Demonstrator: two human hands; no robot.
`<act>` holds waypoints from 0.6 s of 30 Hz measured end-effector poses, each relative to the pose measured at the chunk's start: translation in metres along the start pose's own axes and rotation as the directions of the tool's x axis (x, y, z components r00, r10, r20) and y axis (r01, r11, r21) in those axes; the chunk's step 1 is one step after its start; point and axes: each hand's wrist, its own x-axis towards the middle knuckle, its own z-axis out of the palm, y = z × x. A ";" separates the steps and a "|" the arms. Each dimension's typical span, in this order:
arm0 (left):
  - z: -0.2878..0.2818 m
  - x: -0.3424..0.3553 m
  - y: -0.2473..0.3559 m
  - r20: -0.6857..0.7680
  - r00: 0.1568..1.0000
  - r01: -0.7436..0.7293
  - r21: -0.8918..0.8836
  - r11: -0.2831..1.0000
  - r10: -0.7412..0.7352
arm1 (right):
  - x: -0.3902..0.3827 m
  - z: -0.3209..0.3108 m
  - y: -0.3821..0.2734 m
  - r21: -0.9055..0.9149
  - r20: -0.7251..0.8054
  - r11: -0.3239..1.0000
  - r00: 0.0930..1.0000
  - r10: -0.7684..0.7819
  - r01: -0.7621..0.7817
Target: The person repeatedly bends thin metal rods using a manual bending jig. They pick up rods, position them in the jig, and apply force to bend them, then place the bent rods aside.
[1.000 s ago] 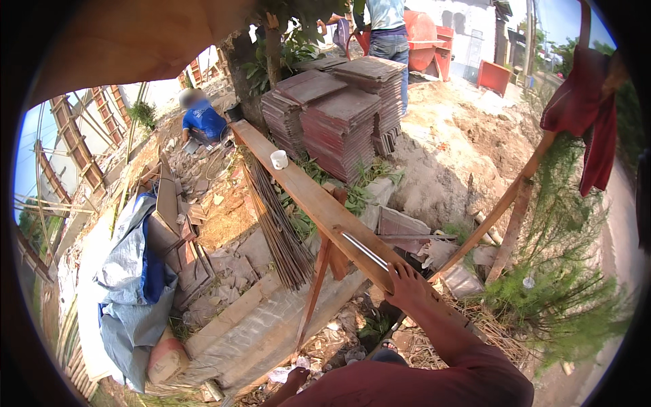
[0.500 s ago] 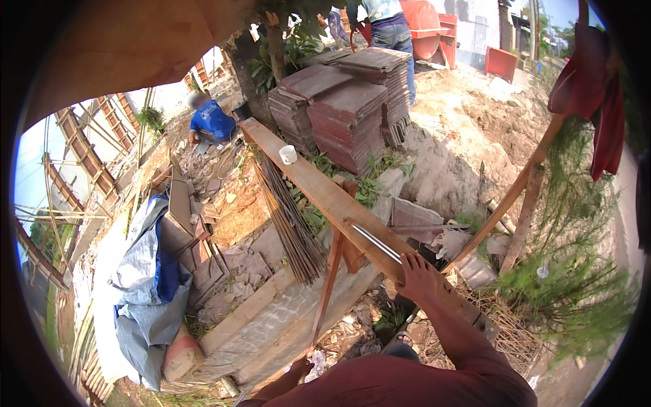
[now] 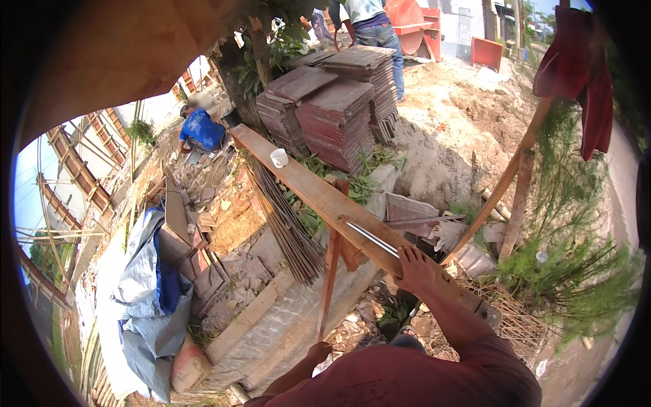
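A long wooden plank (image 3: 312,190) runs diagonally away from me, with a white mug (image 3: 279,158) on its far part and a thin silver metal bar (image 3: 373,237) lying along the near part. My right hand (image 3: 413,271) rests on the plank at the bar's near end, fingers spread over the bar and the wood. My left hand (image 3: 316,354) is low, near the foot of an upright wooden slat (image 3: 330,278), its fingers curled; what is inside them, if anything, is hidden. Long thin rods (image 3: 281,227) lean beside the plank.
A blue tarp (image 3: 146,305) is at left, stacked reddish tiles (image 3: 332,115) behind the plank. A crouching person in blue (image 3: 201,129) and a standing person in jeans (image 3: 380,44) are farther off. Rubble, a leaning pole (image 3: 485,210) and plants (image 3: 563,285) lie right and around.
My left hand has risen slightly toward the foot of the slat. My right hand stays on the plank. The view has shifted slightly; the crouching person's head and arm have moved a little.
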 end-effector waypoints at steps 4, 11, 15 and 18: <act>-0.002 -0.012 -0.011 -0.047 0.998 -0.041 0.141 0.989 0.048 | -0.001 -0.002 0.000 0.002 0.014 1.000 1.000 -0.011 0.011; -0.088 0.038 -0.032 0.256 0.951 0.023 0.505 0.863 -0.175 | 0.006 0.003 -0.003 0.003 0.051 1.000 0.998 0.020 -0.020; -0.235 0.076 0.094 -0.280 0.949 0.011 0.485 0.875 0.143 | 0.006 0.001 0.001 -0.013 0.037 1.000 0.999 0.023 -0.023; -0.352 0.078 0.169 -0.354 0.851 -0.029 0.707 0.707 0.389 | 0.010 -0.018 -0.046 0.062 0.117 0.998 0.993 -0.011 0.004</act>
